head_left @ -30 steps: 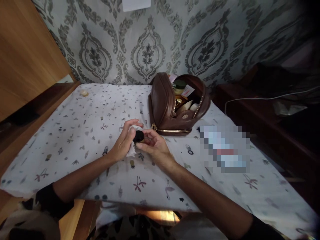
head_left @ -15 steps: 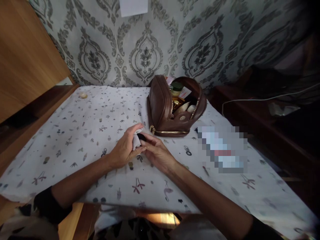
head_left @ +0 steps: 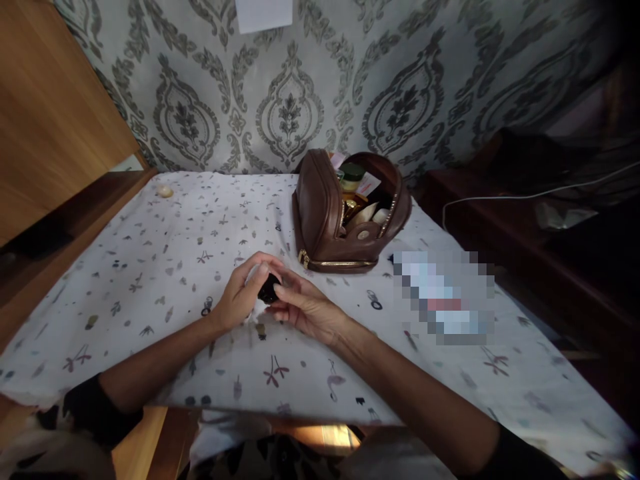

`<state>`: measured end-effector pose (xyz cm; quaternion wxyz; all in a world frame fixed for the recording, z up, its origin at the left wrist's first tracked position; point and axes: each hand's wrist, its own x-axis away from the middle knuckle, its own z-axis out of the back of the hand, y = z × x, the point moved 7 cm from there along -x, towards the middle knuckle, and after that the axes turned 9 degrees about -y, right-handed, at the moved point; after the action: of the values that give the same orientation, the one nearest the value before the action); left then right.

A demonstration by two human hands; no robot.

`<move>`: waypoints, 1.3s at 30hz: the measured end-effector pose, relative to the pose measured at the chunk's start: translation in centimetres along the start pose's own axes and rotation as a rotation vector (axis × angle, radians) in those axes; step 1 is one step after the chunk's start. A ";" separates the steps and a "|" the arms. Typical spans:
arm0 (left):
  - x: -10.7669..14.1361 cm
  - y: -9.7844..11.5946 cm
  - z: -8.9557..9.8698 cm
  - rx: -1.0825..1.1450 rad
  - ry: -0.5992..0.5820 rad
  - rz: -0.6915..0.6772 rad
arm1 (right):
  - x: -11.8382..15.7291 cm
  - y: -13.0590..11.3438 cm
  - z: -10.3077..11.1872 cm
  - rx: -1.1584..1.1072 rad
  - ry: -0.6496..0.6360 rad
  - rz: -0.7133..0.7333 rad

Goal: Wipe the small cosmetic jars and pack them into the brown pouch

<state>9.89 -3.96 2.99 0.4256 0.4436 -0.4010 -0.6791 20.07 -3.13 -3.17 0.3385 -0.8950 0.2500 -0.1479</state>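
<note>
Between my two hands, above the cloth-covered table, is a small round black object (head_left: 269, 288) with a glossy face; its exact kind does not show. My left hand (head_left: 243, 290) is closed around a white tissue or cloth (head_left: 256, 311), with its thumb pressed toward the black object. From the other side my right hand (head_left: 311, 308) pinches the black object between thumb and fingers. Just beyond my hands stands an open brown toiletry bag (head_left: 323, 213), unzipped, with a green-lidded jar (head_left: 353, 175) and other small items inside.
A printed white tablecloth (head_left: 165, 267) covers the table. A pixelated item (head_left: 443, 297) lies at the right. Near the far left corner is a small yellowish object (head_left: 165, 191). A wooden cabinet (head_left: 60, 107) borders the left, and a white cable (head_left: 530, 197) runs over dark furniture at the right.
The black object has turned so that more of its round face shows. My left thumb has moved up onto the tissue side, and my hands have shifted slightly left.
</note>
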 end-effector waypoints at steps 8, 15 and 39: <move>0.5 1.0 0.7 -0.069 0.151 -0.048 | -0.3 -0.1 -0.2 0.006 -0.063 0.029; 0.1 -0.8 1.7 0.095 0.222 0.133 | 0.0 0.3 -1.2 0.032 -0.167 0.000; 0.5 1.2 0.0 -0.422 -0.008 -0.186 | 0.2 -0.1 -0.5 -0.007 0.040 0.088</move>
<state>10.03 -4.78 4.01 0.4431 0.3771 -0.2090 -0.7860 20.12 -3.40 -2.72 0.3366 -0.8811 0.2964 -0.1497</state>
